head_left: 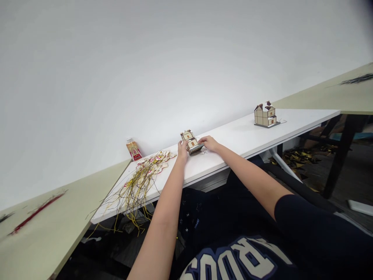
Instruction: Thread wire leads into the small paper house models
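Note:
A small cream model house (191,140) with a snowy-looking roof is tilted on the white table (233,142), directly before me. Its left side is gripped by my left hand (182,149), fingers closed around the wall. At the base's right corner, my right hand (210,143) has thumb and fingertips pinched together. Thin dark strands show under them, but what the fingertips hold is too small to make out. The underside of the house is hidden.
A second model house (264,115) stands upright farther right. Left of my hands lie a heap of yellow and dark strings (138,182) with red-and-white tags (160,159), and a red-gold carton (133,149). Red strands (37,212) lie on the left cream table.

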`<state>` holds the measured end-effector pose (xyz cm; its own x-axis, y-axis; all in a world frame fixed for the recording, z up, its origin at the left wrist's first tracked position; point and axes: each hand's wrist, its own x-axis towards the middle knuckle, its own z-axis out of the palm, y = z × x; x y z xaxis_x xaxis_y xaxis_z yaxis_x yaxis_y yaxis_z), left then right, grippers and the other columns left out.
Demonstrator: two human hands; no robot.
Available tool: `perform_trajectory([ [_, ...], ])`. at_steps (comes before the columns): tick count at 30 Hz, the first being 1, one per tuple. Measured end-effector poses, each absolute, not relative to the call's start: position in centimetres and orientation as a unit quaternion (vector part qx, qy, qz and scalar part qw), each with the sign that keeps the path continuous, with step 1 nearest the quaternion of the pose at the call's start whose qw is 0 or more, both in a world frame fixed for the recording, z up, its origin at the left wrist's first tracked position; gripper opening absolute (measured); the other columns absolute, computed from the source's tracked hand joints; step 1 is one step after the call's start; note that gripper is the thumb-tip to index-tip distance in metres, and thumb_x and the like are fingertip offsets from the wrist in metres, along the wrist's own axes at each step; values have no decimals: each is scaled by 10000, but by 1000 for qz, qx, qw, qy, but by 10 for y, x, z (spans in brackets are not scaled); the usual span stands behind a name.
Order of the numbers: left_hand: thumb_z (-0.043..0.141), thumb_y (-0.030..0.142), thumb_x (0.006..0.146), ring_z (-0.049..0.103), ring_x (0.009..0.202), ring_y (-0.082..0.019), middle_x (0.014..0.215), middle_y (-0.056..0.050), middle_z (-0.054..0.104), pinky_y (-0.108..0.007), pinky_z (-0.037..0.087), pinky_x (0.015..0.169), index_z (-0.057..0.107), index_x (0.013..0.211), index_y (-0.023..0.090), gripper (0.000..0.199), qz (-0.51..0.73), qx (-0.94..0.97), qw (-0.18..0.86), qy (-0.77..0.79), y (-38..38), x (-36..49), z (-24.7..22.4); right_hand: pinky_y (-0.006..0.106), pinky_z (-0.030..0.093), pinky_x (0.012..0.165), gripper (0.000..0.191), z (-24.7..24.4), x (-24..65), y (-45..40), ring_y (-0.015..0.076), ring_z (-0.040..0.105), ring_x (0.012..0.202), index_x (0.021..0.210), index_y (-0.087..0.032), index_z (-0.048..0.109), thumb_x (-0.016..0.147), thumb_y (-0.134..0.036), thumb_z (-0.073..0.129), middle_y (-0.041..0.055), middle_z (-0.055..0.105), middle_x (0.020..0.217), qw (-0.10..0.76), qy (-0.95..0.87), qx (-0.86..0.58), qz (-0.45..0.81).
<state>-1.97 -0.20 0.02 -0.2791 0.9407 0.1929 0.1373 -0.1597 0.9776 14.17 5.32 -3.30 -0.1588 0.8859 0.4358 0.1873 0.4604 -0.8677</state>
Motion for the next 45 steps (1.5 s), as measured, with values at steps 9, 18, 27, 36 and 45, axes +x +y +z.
perform_trajectory([
  [9, 590, 422, 776, 620, 994, -252, 1146, -105, 632, -342, 467, 793, 474, 1291, 200, 573, 573, 525, 362, 515, -3, -19, -2, 294, 481, 740, 139, -32, 145, 47, 158, 588, 682, 682, -152, 710, 666, -130, 573, 15, 691, 671, 512, -692, -401, 314],
  [18, 532, 364, 786, 609, 999, -257, 1243, -125, 589, -339, 475, 760, 429, 1355, 160, 613, 570, 523, 358, 522, -2, -19, -2, 324, 500, 784, 82, -30, 143, 42, 194, 633, 713, 631, -160, 706, 625, -154, 624, 28, 706, 680, 501, -681, -362, 392],
  [27, 547, 413, 780, 601, 934, -234, 1196, -110, 607, -336, 472, 761, 477, 1330, 165, 607, 582, 511, 359, 522, -2, -19, -3, 335, 508, 818, 135, -31, 143, 44, 220, 658, 786, 672, -171, 737, 648, -164, 604, 43, 741, 778, 480, -709, -357, 374],
  [36, 649, 385, 727, 581, 787, -189, 1094, -104, 612, -285, 435, 628, 551, 1231, 163, 559, 622, 462, 379, 507, -5, -15, -1, 273, 499, 837, 224, -35, 144, 46, 222, 660, 876, 717, -169, 746, 588, -102, 576, 30, 750, 816, 451, -740, -377, 327],
  [45, 626, 399, 742, 565, 794, -200, 1049, -100, 611, -311, 415, 657, 552, 1232, 162, 550, 618, 470, 373, 508, -1, -16, -3, 322, 470, 908, 302, -37, 148, 46, 225, 635, 925, 781, -153, 721, 586, -67, 507, 67, 735, 943, 449, -760, -384, 271],
])
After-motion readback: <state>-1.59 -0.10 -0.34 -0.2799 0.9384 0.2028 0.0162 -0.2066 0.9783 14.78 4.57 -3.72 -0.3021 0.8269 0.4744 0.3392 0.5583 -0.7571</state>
